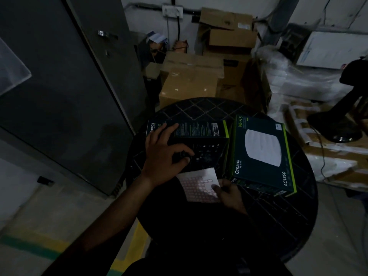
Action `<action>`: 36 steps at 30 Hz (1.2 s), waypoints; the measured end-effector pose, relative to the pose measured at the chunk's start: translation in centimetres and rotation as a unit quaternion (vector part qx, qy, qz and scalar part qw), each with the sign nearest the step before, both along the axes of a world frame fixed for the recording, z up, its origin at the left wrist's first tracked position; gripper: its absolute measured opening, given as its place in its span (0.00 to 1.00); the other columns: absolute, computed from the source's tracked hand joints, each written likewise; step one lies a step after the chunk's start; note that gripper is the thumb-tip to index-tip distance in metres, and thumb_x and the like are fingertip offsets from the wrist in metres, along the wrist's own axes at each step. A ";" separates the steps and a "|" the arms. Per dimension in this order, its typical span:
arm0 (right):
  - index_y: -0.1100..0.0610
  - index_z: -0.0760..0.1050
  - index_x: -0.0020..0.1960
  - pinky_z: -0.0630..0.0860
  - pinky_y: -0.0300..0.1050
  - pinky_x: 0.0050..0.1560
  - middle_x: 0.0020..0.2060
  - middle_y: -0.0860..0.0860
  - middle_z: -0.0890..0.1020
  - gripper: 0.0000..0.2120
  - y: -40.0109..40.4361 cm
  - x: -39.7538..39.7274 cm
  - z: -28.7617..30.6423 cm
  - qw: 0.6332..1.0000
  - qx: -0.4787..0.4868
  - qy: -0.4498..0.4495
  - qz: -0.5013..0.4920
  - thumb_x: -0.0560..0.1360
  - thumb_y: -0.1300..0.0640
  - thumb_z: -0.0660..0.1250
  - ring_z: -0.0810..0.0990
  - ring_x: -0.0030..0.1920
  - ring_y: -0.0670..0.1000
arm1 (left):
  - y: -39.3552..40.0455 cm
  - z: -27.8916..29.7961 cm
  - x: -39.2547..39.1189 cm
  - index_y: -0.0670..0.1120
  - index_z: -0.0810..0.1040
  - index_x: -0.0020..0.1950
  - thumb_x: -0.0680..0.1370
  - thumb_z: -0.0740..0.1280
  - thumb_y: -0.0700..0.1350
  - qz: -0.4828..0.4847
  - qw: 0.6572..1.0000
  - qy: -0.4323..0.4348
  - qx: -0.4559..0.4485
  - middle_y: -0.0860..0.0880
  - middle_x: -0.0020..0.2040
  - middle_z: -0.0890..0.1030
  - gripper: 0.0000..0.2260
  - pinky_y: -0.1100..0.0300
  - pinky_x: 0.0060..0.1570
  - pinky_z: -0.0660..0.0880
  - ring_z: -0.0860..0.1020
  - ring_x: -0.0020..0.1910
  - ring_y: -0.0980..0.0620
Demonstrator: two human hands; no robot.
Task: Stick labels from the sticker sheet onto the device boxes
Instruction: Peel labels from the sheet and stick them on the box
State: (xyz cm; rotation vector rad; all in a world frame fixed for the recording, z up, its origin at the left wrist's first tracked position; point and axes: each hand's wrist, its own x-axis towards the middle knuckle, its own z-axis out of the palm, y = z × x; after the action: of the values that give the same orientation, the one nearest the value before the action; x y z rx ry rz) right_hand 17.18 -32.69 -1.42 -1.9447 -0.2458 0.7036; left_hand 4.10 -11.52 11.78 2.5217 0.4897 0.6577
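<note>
Two dark Omada device boxes stand on a round black table (278, 226). The left box (201, 140) shows its printed back and side. My left hand (165, 154) rests on that box, fingers spread over its top edge and thumb curled against its face. The right box (260, 154) lies face up, showing a white round device and "AC1350". A pale sticker sheet (199, 186) lies at the foot of the left box. My right hand (229, 194) pinches the sheet's right edge, thumb on top. The room is dim.
A grey metal cabinet (65, 86) stands at the left. Brown cardboard cartons (191, 80) are piled behind the table. Plastic-wrapped goods (298, 80) and a black stand with a cable (338, 120) lie to the right. Yellow and green floor tape (127, 253) runs below.
</note>
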 end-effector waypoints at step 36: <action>0.48 0.84 0.53 0.68 0.23 0.48 0.48 0.48 0.80 0.12 4.2 -4.8 13.8 0.925 0.053 -0.373 0.053 0.70 0.54 0.78 0.77 0.50 0.42 | 1.2 3.9 -0.9 0.69 0.77 0.40 0.69 0.71 0.63 -0.102 0.977 0.156 -0.102 0.64 0.76 0.50 0.05 0.57 0.69 0.36 0.41 0.74 0.64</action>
State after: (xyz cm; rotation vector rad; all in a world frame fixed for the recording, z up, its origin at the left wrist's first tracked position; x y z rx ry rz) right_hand 12.38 -28.50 12.40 -2.0260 -0.8397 -0.0244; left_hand 3.16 -10.34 15.67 2.4414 0.3752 0.1245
